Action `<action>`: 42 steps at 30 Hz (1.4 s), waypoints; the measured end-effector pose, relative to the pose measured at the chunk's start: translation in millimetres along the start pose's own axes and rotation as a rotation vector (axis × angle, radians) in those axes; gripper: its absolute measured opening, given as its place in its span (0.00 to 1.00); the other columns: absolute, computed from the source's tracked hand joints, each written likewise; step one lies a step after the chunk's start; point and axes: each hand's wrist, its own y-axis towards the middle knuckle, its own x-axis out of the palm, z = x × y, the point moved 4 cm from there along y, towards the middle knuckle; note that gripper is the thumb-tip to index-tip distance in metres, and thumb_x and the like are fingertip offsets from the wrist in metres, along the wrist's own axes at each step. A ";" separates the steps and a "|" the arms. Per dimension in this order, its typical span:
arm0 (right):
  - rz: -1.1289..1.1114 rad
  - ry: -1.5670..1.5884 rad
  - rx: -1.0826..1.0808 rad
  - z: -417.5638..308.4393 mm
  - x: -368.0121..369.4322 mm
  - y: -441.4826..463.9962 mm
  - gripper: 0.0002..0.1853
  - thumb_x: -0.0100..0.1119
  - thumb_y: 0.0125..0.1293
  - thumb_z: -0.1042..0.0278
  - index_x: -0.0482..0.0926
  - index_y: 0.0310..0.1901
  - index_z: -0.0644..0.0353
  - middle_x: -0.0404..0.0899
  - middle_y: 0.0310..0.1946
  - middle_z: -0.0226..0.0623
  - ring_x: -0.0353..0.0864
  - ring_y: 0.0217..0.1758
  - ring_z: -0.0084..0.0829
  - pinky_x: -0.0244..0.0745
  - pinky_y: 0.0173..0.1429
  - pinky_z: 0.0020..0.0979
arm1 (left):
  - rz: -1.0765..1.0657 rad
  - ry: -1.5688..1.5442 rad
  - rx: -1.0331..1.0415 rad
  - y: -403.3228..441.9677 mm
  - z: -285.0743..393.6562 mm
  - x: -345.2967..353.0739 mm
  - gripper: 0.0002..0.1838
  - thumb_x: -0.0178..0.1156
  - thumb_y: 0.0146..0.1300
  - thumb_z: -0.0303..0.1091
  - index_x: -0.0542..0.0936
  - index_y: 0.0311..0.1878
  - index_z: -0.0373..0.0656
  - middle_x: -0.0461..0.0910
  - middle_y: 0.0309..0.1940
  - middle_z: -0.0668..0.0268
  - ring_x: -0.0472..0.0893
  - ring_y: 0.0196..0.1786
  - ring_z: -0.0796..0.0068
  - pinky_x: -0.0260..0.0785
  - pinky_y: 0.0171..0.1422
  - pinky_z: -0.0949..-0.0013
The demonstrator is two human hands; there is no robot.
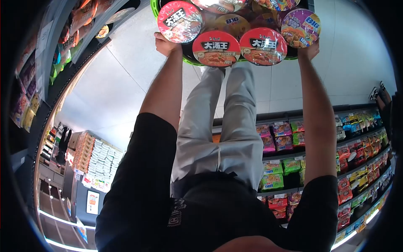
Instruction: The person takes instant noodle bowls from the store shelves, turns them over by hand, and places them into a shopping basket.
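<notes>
A green-rimmed basket full of round instant noodle cups is at the top of the head view. Among them are red-lidded cups and a purple-and-yellow one. My left hand grips the basket's left side beside a red cup with a pink edge. On the opposite side, my right hand holds the basket next to the purple-and-yellow cup. The fingers of both hands are partly hidden by the basket and cups.
Shelves of bagged noodles stand at the right. Another shelf with packets rises at the upper left. Stacked goods are at the lower left. Another person's legs show at the far right.
</notes>
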 end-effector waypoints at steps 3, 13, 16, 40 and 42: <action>-0.015 -0.011 0.023 0.1 2.1 0.0 0.28 0.78 0.48 0.50 0.78 0.45 0.57 0.86 0.40 0.45 0.86 0.45 0.51 0.80 0.50 0.46 | 0.024 -0.001 0.066 -2.0 4.2 -0.9 0.37 0.33 0.75 0.58 0.81 0.35 0.33 0.84 0.36 0.42 0.80 0.42 0.33 0.69 0.49 0.41; 0.010 0.008 0.035 0.5 1.6 3.0 0.28 0.81 0.45 0.52 0.79 0.45 0.56 0.87 0.41 0.42 0.88 0.45 0.47 0.82 0.49 0.42 | 0.015 -0.002 0.070 -2.8 5.5 -2.0 0.35 0.35 0.74 0.56 0.82 0.36 0.34 0.84 0.36 0.42 0.81 0.42 0.35 0.70 0.49 0.42; 0.009 -0.001 0.031 4.0 4.2 4.6 0.30 0.82 0.43 0.51 0.79 0.45 0.56 0.87 0.40 0.42 0.88 0.45 0.47 0.82 0.49 0.42 | 0.013 0.006 0.079 -0.4 3.2 0.0 0.35 0.35 0.73 0.56 0.82 0.36 0.34 0.84 0.36 0.42 0.81 0.43 0.35 0.71 0.50 0.42; 0.012 -0.107 -0.022 -9.4 1.9 11.1 0.29 0.85 0.40 0.55 0.79 0.43 0.55 0.88 0.40 0.38 0.88 0.45 0.43 0.82 0.50 0.39 | 0.026 0.028 0.070 0.1 2.7 -1.9 0.33 0.34 0.72 0.52 0.82 0.33 0.34 0.85 0.35 0.44 0.81 0.42 0.35 0.72 0.49 0.43; 0.017 -0.134 -0.032 -4.6 5.4 13.0 0.30 0.85 0.39 0.54 0.79 0.43 0.55 0.88 0.40 0.38 0.88 0.45 0.43 0.82 0.50 0.39 | 0.028 0.030 0.075 0.0 -1.7 -0.4 0.33 0.34 0.72 0.52 0.82 0.33 0.34 0.85 0.34 0.44 0.82 0.42 0.35 0.72 0.49 0.43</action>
